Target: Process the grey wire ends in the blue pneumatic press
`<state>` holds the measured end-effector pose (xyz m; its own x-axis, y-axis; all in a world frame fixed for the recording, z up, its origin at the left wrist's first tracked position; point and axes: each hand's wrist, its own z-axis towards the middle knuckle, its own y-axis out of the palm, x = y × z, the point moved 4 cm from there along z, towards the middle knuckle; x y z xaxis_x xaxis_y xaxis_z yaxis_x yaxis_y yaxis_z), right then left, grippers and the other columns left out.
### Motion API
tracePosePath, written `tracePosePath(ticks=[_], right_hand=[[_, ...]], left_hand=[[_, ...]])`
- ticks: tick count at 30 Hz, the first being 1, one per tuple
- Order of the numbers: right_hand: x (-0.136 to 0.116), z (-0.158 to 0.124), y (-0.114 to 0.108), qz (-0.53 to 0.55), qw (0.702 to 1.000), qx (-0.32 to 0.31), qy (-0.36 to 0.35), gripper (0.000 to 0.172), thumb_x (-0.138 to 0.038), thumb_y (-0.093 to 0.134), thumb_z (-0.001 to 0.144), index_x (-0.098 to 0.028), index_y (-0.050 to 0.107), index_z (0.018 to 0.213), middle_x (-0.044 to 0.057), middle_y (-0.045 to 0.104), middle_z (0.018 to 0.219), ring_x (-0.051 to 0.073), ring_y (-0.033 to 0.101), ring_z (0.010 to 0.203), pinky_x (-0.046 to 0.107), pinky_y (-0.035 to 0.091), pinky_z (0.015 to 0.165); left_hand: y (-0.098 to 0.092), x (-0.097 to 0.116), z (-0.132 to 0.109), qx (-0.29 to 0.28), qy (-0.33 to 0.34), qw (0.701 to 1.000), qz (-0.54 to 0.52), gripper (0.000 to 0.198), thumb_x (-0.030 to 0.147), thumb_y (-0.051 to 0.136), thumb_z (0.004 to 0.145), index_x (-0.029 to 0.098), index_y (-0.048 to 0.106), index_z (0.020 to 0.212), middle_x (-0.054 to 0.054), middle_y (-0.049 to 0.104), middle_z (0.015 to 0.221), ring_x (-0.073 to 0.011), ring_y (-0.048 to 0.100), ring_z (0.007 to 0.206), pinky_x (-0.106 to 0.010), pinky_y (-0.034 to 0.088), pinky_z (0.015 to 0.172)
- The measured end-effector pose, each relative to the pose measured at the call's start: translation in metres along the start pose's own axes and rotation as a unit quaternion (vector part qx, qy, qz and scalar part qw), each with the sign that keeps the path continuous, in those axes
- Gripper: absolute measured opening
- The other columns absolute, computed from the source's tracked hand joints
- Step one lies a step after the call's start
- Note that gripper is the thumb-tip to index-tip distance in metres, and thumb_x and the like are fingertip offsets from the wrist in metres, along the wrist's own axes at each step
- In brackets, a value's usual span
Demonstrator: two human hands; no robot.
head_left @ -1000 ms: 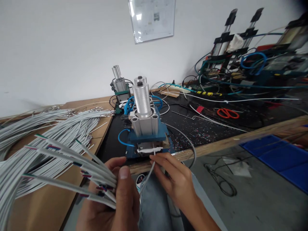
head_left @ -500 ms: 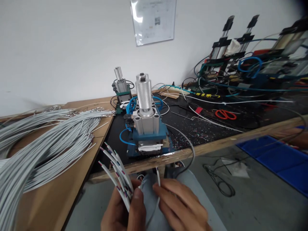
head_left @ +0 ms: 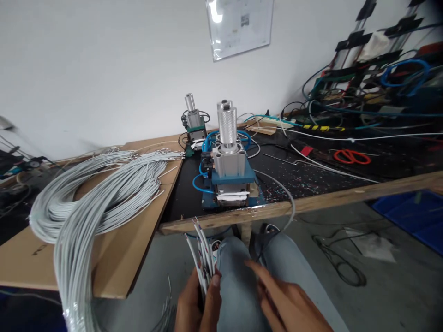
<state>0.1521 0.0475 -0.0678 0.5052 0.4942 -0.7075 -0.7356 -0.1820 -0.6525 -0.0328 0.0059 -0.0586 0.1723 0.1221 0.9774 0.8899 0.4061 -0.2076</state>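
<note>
My left hand point(head_left: 199, 302) sits low at the bottom edge, closed round a small bunch of grey cables point(head_left: 201, 251) whose stripped, coloured ends stick up in front of my knees. My right hand point(head_left: 284, 302) hovers over my right thigh with its fingers stretched out and nothing in them. Both hands are well below the bench edge. On the bench in front stands a blue pneumatic press point(head_left: 230, 177) with a knurled metal cylinder on top.
A big loop of grey cables point(head_left: 100, 198) lies on a cardboard sheet point(head_left: 134, 244) at the left. A second small press point(head_left: 193, 127) stands behind. Orange scissors point(head_left: 351, 157), hoses and machines crowd the right. Blue crates point(head_left: 411, 214) sit on the floor.
My right hand has left the press and dropped to my lap, now without the single cable. My left hand drew the bunch down and in. The view swung left.
</note>
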Motion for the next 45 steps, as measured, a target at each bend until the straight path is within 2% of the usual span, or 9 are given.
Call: tracePosePath(ticks=[5, 8, 11, 15, 23, 29, 33, 38, 45], right_hand=[[-0.031, 0.027, -0.012, 0.22, 0.972, 0.056, 0.056, 0.02, -0.03, 0.056, 0.1, -0.025, 0.075, 0.103, 0.003, 0.073, 0.094, 0.017, 0.072, 0.082, 0.022, 0.056, 0.068], [-0.047, 0.042, 0.0, 0.325, 0.943, 0.052, 0.051, 0.024, -0.037, 0.061, 0.098, -0.021, 0.071, 0.084, 0.002, 0.065, 0.081, 0.016, 0.065, 0.074, 0.021, 0.05, 0.06], [-0.045, 0.041, 0.015, 0.423, 0.898, 0.089, 0.081, 0.03, -0.047, 0.063, 0.098, -0.021, 0.065, 0.083, -0.001, 0.057, 0.073, 0.014, 0.057, 0.064, 0.021, 0.047, 0.056], [-0.04, 0.023, 0.026, 0.494, 0.857, 0.095, 0.11, 0.039, -0.059, 0.058, 0.099, -0.022, 0.061, 0.085, -0.003, 0.056, 0.07, 0.013, 0.051, 0.061, 0.022, 0.046, 0.059], [-0.033, 0.007, 0.019, 0.329, 0.938, 0.006, 0.105, 0.047, -0.063, 0.053, 0.1, -0.022, 0.07, 0.083, -0.003, 0.054, 0.068, 0.014, 0.052, 0.066, 0.022, 0.045, 0.066], [-0.027, 0.009, 0.011, 0.239, 0.969, -0.035, 0.047, 0.032, -0.045, 0.055, 0.104, -0.023, 0.069, 0.085, -0.001, 0.061, 0.075, 0.016, 0.06, 0.074, 0.02, 0.051, 0.066], [-0.042, 0.023, -0.011, 0.165, 0.982, -0.058, -0.076, 0.027, -0.026, 0.054, 0.104, -0.022, 0.064, 0.079, -0.001, 0.063, 0.072, 0.016, 0.063, 0.071, 0.023, 0.051, 0.066], [-0.054, 0.033, -0.034, 0.051, 0.974, -0.072, -0.21, 0.024, -0.021, 0.057, 0.101, -0.025, 0.071, 0.082, 0.002, 0.068, 0.075, 0.021, 0.065, 0.077, 0.031, 0.054, 0.074], [-0.047, 0.012, 0.021, 0.263, 0.963, 0.044, 0.032, 0.042, -0.036, 0.041, 0.11, -0.02, 0.062, 0.078, -0.004, 0.051, 0.06, 0.012, 0.051, 0.052, 0.021, 0.04, 0.048]], left_hand=[[0.011, 0.007, -0.008, -0.019, 0.005, 1.0, -0.005, 0.057, 0.075, 0.065, 0.081, 0.02, 0.061, 0.069, 0.007, 0.043, 0.046, -0.0104, 0.035, 0.042, -0.022, 0.029, 0.043], [0.012, 0.014, -0.011, -0.013, 0.029, 0.999, -0.024, 0.05, 0.068, 0.07, 0.082, 0.022, 0.06, 0.064, 0.003, 0.054, 0.047, -0.0133, 0.046, 0.041, -0.023, 0.039, 0.043], [0.005, 0.017, -0.011, 0.038, 0.066, 0.997, -0.03, 0.044, 0.065, 0.074, 0.081, 0.021, 0.075, 0.077, -0.002, 0.07, 0.063, -0.0213, 0.065, 0.062, -0.027, 0.052, 0.063], [-0.006, 0.014, -0.011, 0.111, 0.034, 0.993, -0.021, 0.05, 0.068, 0.069, 0.084, 0.02, 0.074, 0.072, -0.001, 0.064, 0.059, -0.0186, 0.057, 0.057, -0.026, 0.046, 0.056], [0.001, 0.032, -0.011, 0.023, -0.006, 0.999, -0.047, 0.055, 0.071, 0.081, 0.068, 0.016, 0.079, 0.073, 0.007, 0.041, 0.049, -0.0098, 0.028, 0.049, -0.023, 0.034, 0.05], [-0.002, 0.035, -0.014, 0.014, 0.022, 0.999, -0.029, 0.043, 0.059, 0.082, 0.072, 0.017, 0.074, 0.066, 0.005, 0.046, 0.05, -0.0107, 0.032, 0.049, -0.024, 0.03, 0.048], [-0.003, 0.042, -0.011, 0.012, 0.112, 0.993, 0.036, 0.015, 0.026, 0.076, 0.073, 0.021, 0.071, 0.059, 0.003, 0.053, 0.051, -0.0124, 0.04, 0.047, -0.025, 0.034, 0.05], [0.008, 0.047, -0.006, -0.072, 0.17, 0.976, 0.114, 0.02, 0.01, 0.062, 0.067, 0.022, 0.066, 0.051, 0.002, 0.056, 0.05, -0.0138, 0.045, 0.047, -0.026, 0.035, 0.051], [-0.005, 0.041, -0.011, 0.045, -0.004, 0.999, -0.021, 0.019, 0.032, 0.076, 0.072, 0.019, 0.066, 0.062, 0.006, 0.048, 0.051, -0.0118, 0.037, 0.049, -0.024, 0.032, 0.048]])
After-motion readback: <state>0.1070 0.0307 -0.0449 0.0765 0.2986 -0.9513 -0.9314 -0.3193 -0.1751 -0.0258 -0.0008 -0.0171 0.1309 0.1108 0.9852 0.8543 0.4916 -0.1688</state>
